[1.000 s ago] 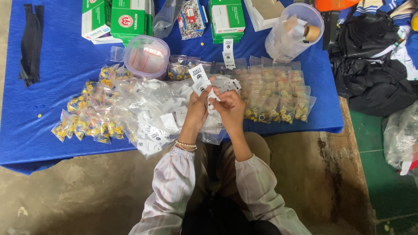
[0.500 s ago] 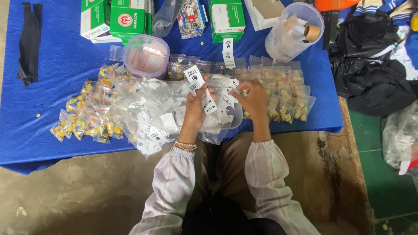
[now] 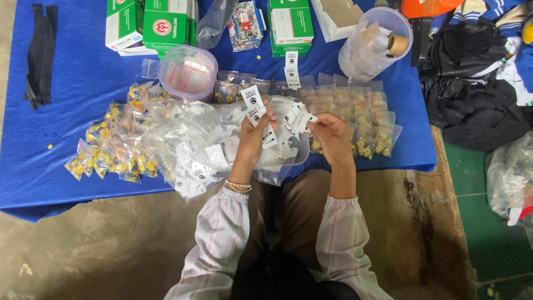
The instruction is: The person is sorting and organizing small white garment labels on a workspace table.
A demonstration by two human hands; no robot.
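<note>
My left hand is closed around a strip of white paper tags, pinched between thumb and fingers so the strip stands up and leans toward the far side of the table. My right hand pinches a small white tag at its fingertips, just to the right of the strip and apart from it. Both hands hover over a heap of clear plastic bags with more white tags inside, which lies at the near edge of the table under its blue cloth.

To the left of the heap lie small clear packets with yellow pieces. To the right, flat packets of pale round pieces are laid out in rows. Beyond the heap stands a round clear tub with a pinkish lid, and farther right a taller clear container holding rolls of tape. Green and white boxes sit along the far edge. A black strap lies at the far left, and dark clothes are piled off the table's right end.
</note>
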